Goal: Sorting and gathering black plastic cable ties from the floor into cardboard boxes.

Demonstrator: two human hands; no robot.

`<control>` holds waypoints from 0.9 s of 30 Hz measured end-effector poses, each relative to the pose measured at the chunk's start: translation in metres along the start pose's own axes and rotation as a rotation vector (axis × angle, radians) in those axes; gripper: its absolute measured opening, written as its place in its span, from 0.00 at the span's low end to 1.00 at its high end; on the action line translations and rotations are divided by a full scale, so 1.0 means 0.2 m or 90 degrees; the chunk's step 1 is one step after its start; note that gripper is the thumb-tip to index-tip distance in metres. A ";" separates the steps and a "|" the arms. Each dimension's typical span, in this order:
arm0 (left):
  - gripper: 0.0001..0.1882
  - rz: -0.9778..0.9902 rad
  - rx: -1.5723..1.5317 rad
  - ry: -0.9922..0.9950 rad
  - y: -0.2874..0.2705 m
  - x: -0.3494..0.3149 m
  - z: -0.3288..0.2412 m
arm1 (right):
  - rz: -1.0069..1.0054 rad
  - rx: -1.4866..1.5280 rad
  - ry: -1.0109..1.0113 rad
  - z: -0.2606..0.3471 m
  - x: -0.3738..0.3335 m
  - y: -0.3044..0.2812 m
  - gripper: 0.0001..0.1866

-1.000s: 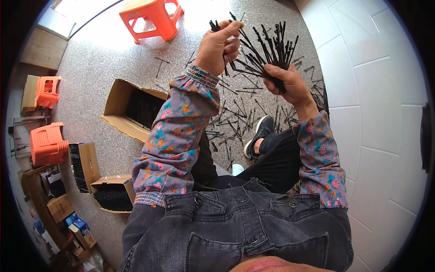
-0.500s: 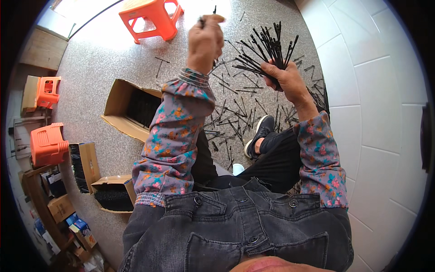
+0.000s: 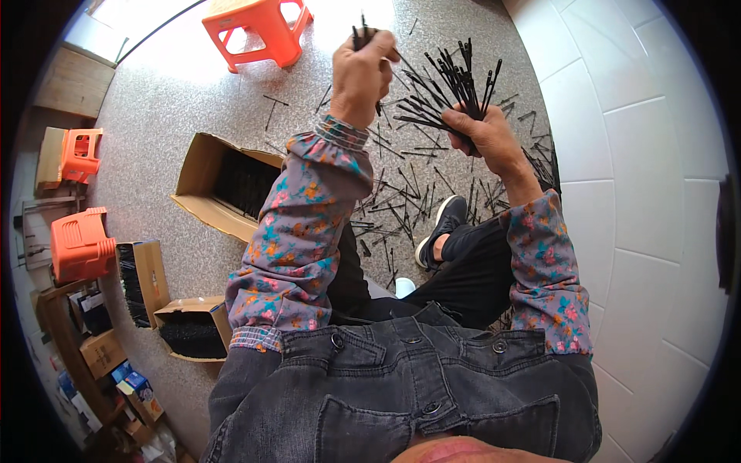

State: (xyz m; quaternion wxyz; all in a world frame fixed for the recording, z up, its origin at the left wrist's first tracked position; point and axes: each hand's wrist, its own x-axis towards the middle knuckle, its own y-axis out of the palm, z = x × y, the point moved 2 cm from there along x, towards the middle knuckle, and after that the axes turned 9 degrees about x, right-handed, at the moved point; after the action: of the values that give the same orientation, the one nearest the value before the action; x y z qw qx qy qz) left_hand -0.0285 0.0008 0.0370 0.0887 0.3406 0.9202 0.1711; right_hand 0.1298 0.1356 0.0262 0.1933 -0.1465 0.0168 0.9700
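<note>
- while the right hand (image 3: 494,140) clamps a bundle of black sticks (image 3: 461,83) at the upper right of centre, the left hand (image 3: 360,83) is raised near the top centre, fingers curled around a few black sticks (image 3: 360,38).
- the two hands are apart; one thin stick slants from the left fingertips toward the bundle, and whether it touches there i cannot tell.
- the bundle fans out above the right fist, its tips spread toward the top and left, its lower ends gathered in the palm.
- scattered sticks (image 3: 407,207) lie crisscrossed on the speckled floor (image 3: 154,166), mid-frame and below the hands, some near a dark shoe (image 3: 450,222).
- left of centre, a cardboard box (image 3: 234,221) with dark pieces inside lies partly behind the left sleeve (image 3: 297,235).
- at the lower left, two smaller boxes (image 3: 157,272) hold dark contents too fine to make out.
- an orange stool (image 3: 287,52) stands at the upper left, and two more orange stools (image 3: 83,245) sit by the left edge.
- a pale tiled wall (image 3: 648,170) fills the right side.
</note>
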 end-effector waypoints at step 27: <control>0.08 -0.111 0.114 -0.005 -0.02 0.02 0.01 | -0.040 0.081 0.060 0.00 -0.02 0.03 0.12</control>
State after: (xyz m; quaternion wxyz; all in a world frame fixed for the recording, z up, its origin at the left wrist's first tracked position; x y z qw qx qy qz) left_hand -0.0332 0.0011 0.0346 0.0758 0.2668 0.9575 0.0790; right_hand 0.1303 0.1286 0.0265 0.2318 -0.1797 0.0828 0.9524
